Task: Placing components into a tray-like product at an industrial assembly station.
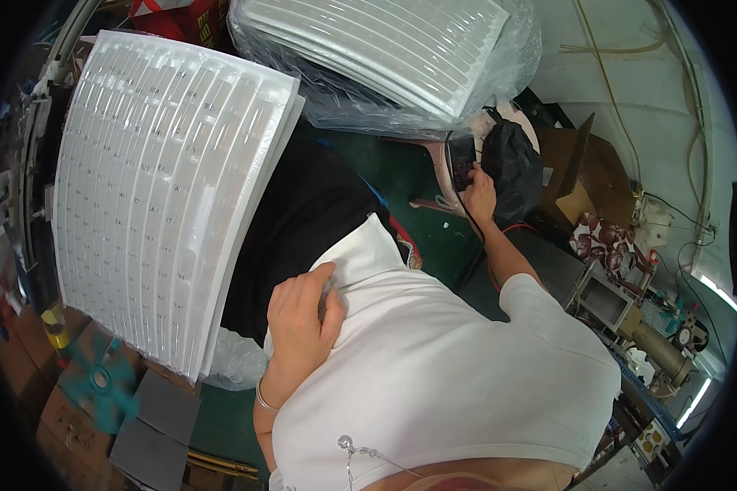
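The left hand [303, 319] lies on the person's white cotton-like shirt [442, 352], fingers loosely bent and thumb apart, with no object visible in it. The right hand [481, 196] reaches out ahead, its fingertips at a small dark box-shaped device [462, 155] on a pale pink plastic stool [436, 151]; I cannot tell whether they grip it or only touch it. Just right of those fingers slumps a black plastic bag [512, 168], and farther right stands an open brown cardboard box [606, 176]. Left of the left hand are large white plastic trays [172, 204] with rows of long slots. Ahead of both hands, more white trays [385, 49] sit in clear plastic film [336, 110]. Behind and left of the left hand is a teal bladed fan [100, 376].
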